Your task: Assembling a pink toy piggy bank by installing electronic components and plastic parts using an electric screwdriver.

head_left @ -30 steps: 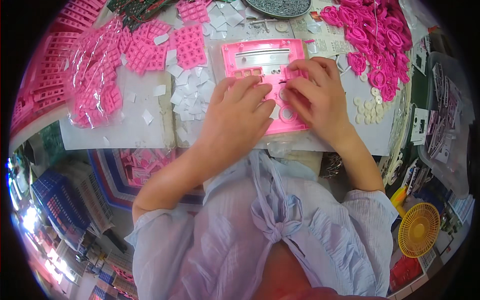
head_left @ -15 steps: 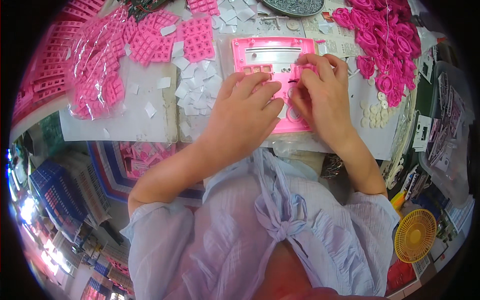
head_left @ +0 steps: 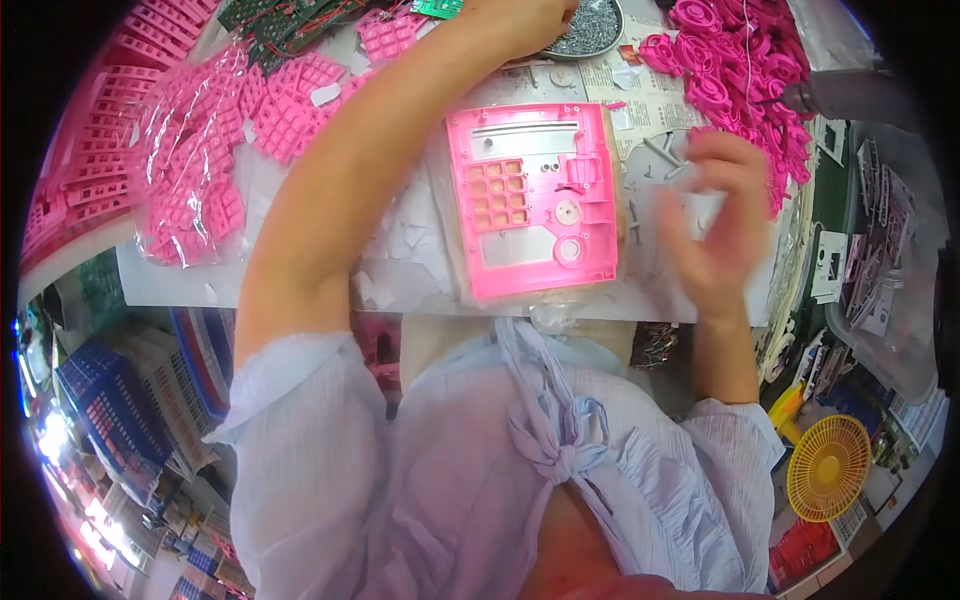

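Note:
A pink plastic housing (head_left: 593, 270) lies open side up on the bench, with a grid of square holes, silvery panels and a white round disc (head_left: 568, 212) set in it. My left hand (head_left: 525, 22) reaches to the far edge of the bench, by a round tray of small metal screws (head_left: 590, 35); its fingertips are mostly cut off or hidden. To the right of the housing, my right hand (head_left: 722, 225) is raised and blurred, thumb and fingers apart, with nothing visible in it. A dark grey cylindrical tool (head_left: 840, 97) with a thin tip juts in beyond it.
Pink keypad pieces (head_left: 290, 110), some bagged, cover the left side. Green circuit boards (head_left: 285, 25) with wires lie at the far left. Magenta ring-shaped parts (head_left: 735, 60) heap at the far right. Beside the bench are a clear bin (head_left: 880, 240) and a yellow fan (head_left: 828, 468).
Both hands have left the housing. The left swung far forward to the screw tray; the right moved right. The grey tool has come into view, and the housing sits slightly lower in the picture.

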The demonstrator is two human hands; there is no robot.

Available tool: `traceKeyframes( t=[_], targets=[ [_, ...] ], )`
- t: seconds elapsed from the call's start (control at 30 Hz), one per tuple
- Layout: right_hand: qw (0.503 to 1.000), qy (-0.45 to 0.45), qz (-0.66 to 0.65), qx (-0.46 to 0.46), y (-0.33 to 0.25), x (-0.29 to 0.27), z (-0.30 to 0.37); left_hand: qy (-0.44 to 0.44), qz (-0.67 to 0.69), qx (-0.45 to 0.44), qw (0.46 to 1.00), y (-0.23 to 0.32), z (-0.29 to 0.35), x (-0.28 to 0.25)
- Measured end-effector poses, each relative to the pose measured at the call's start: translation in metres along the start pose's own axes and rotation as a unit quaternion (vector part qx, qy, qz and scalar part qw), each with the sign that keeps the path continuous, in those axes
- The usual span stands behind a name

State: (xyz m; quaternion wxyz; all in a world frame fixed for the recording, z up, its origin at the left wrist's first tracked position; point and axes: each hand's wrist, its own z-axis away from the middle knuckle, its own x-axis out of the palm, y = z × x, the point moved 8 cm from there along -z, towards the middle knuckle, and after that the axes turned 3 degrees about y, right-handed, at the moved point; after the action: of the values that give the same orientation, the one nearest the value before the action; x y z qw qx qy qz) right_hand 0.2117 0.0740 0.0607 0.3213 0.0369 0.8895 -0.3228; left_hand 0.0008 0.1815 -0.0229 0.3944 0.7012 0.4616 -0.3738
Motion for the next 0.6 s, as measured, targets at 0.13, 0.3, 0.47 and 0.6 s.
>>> traceKeyframes(
  t=[0.13,0.3,0.47,0.6],
  targets=[
    [0.952,0.259,-0.16,-0.031,0.029,-0.068,-0.037,0.088,-0.027,0.017,0.996,0.01,-0.005,-0.009],
    [0.955,0.109,-0.273,0.045,0.02,-0.032,-0.115,0.026,-0.071,0.013,0.997,0.004,-0.019,0.015],
    [0.904,-0.127,-0.408,0.032,0.017,-0.001,-0.141,-0.009,0.068,-0.045,0.997,0.004,0.011,-0.027],
    [0.793,-0.134,-0.593,-0.039,0.021,0.011,-0.104,-0.053,0.351,-0.092,0.93,0.065,0.085,-0.065]
  ],
)
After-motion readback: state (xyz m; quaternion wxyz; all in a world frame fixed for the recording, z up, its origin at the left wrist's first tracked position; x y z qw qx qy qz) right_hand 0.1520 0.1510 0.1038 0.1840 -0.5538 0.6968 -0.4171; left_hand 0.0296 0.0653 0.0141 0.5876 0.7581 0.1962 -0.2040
